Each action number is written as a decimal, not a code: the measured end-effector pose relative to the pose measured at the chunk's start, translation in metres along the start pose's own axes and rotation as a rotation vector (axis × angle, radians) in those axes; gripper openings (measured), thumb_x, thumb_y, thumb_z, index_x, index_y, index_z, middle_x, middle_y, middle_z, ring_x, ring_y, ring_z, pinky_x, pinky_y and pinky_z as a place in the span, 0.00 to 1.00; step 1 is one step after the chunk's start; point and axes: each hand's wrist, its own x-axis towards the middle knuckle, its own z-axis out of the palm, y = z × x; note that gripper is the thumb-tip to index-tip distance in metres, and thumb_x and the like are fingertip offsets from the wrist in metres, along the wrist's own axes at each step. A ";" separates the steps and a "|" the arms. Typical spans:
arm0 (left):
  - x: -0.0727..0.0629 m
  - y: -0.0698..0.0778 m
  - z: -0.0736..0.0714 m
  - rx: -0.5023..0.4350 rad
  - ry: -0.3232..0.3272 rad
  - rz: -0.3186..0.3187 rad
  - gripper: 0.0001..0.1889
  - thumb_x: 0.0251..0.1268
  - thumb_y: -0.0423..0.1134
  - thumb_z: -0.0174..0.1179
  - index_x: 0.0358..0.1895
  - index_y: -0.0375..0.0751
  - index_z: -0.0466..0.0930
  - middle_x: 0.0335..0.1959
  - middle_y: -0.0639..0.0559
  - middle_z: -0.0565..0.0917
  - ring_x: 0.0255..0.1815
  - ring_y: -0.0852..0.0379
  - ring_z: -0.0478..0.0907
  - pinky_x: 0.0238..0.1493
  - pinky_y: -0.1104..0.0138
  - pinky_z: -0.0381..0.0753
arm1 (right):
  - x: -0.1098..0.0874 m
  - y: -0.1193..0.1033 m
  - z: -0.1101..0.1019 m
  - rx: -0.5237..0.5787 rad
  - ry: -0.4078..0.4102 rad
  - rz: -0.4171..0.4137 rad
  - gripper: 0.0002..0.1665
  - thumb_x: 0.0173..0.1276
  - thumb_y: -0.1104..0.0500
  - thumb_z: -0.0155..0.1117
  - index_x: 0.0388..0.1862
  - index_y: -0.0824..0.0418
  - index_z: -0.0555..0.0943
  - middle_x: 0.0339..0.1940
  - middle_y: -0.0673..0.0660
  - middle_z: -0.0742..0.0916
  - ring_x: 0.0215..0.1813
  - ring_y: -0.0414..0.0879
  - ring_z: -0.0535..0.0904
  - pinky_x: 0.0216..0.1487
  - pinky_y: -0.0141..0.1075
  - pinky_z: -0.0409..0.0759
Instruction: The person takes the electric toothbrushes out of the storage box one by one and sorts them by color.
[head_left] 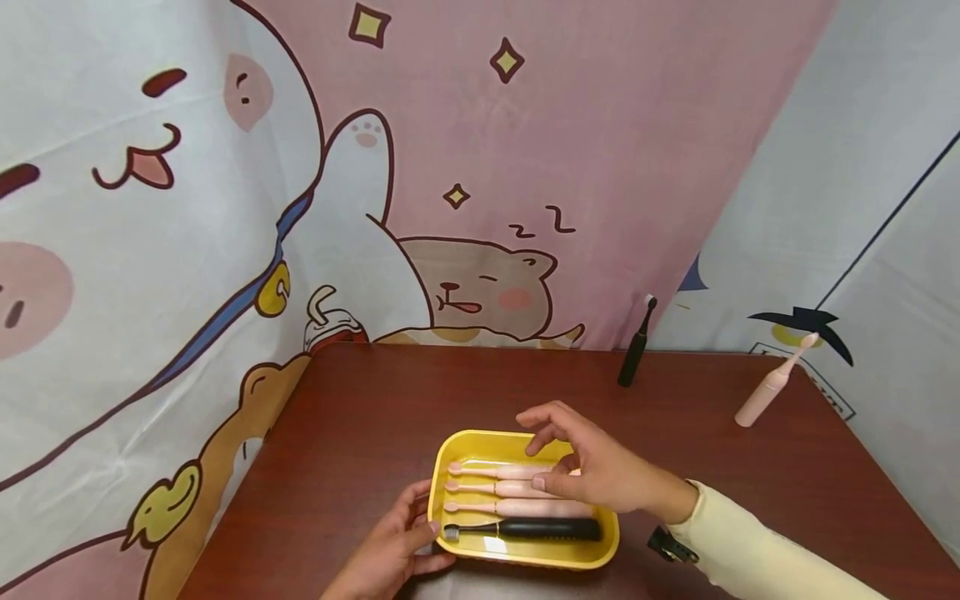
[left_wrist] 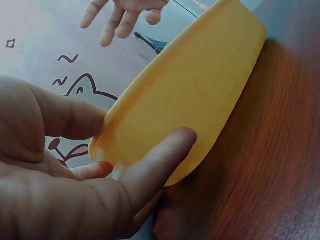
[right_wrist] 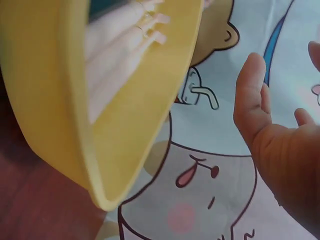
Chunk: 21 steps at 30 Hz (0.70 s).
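A yellow tray holds several electric toothbrushes side by side. The pink toothbrushes lie toward the back, and one black toothbrush lies along the front. My left hand grips the tray's left end, thumb at the rim; in the left wrist view a finger lies along the outer wall. Over the tray's back right part hovers my right hand, holding nothing, its fingers loosely bent and spread. It hides the right ends of some pink toothbrushes. The right wrist view shows that hand apart from the tray.
A black toothbrush stands upright near the back edge of the brown table. To the right stands a pink toothbrush. A cartoon-printed cloth hangs behind the table. Beside the right sleeve is a small black object.
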 end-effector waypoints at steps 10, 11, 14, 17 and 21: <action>0.000 -0.002 -0.001 0.013 0.000 0.007 0.39 0.79 0.31 0.55 0.83 0.33 0.41 0.79 0.24 0.56 0.64 0.45 0.79 0.54 0.48 0.89 | 0.002 0.013 0.017 -0.077 -0.111 0.020 0.35 0.71 0.54 0.75 0.72 0.39 0.71 0.66 0.51 0.77 0.58 0.51 0.81 0.44 0.37 0.89; 0.000 -0.002 -0.001 0.015 0.002 0.007 0.39 0.79 0.31 0.55 0.83 0.33 0.42 0.79 0.24 0.56 0.63 0.46 0.79 0.54 0.49 0.89 | 0.002 0.015 0.019 -0.082 -0.123 0.012 0.35 0.70 0.54 0.76 0.72 0.40 0.71 0.65 0.51 0.77 0.57 0.52 0.81 0.43 0.37 0.89; 0.000 -0.002 -0.001 0.020 0.001 0.011 0.39 0.79 0.32 0.55 0.83 0.33 0.42 0.78 0.24 0.57 0.62 0.46 0.80 0.53 0.50 0.89 | 0.002 0.019 0.023 -0.137 -0.155 -0.029 0.35 0.70 0.54 0.77 0.71 0.40 0.71 0.61 0.50 0.78 0.55 0.50 0.82 0.41 0.35 0.88; 0.000 -0.002 -0.001 0.021 -0.005 0.017 0.39 0.79 0.32 0.55 0.83 0.33 0.41 0.78 0.24 0.57 0.62 0.46 0.79 0.53 0.50 0.89 | 0.003 0.024 0.028 -0.222 -0.179 -0.070 0.35 0.68 0.55 0.78 0.69 0.40 0.72 0.56 0.49 0.79 0.52 0.45 0.82 0.42 0.33 0.86; 0.000 -0.003 -0.002 0.025 -0.006 0.017 0.39 0.79 0.31 0.55 0.83 0.33 0.41 0.79 0.24 0.55 0.64 0.46 0.78 0.54 0.48 0.89 | 0.002 0.027 0.033 -0.302 -0.213 -0.074 0.35 0.68 0.54 0.78 0.69 0.38 0.73 0.52 0.50 0.80 0.50 0.40 0.80 0.44 0.32 0.83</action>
